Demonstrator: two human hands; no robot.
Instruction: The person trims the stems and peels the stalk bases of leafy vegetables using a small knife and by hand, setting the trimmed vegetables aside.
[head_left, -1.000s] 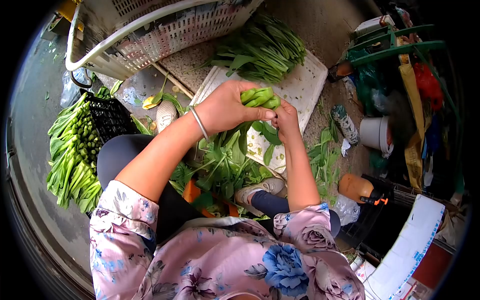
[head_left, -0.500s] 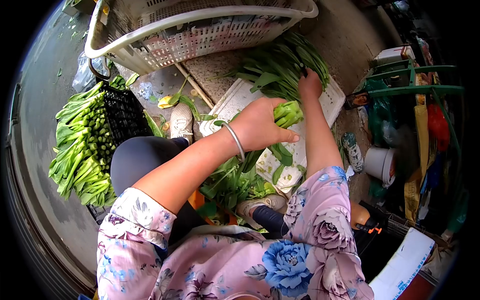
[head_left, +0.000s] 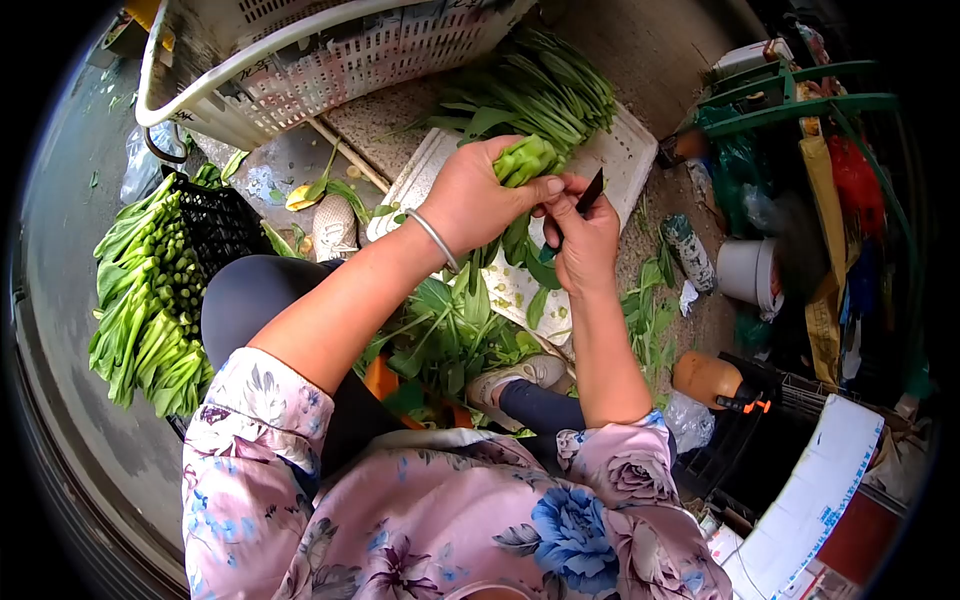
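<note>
Snugly, the left hand [head_left: 478, 198] clasps green stalks [head_left: 527, 160] while the right hand [head_left: 587, 240] grips a knife [head_left: 591, 190].

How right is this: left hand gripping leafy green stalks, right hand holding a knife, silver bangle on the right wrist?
Not quite: the silver bangle is on the left wrist, as the head view shows. The left hand does grip leafy green stalks, and the right hand holds a knife.

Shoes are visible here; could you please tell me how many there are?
2: in the picture, one shoe is left of the white board, the other shoe below it, beside the loose leaves. More could be hidden.
</note>
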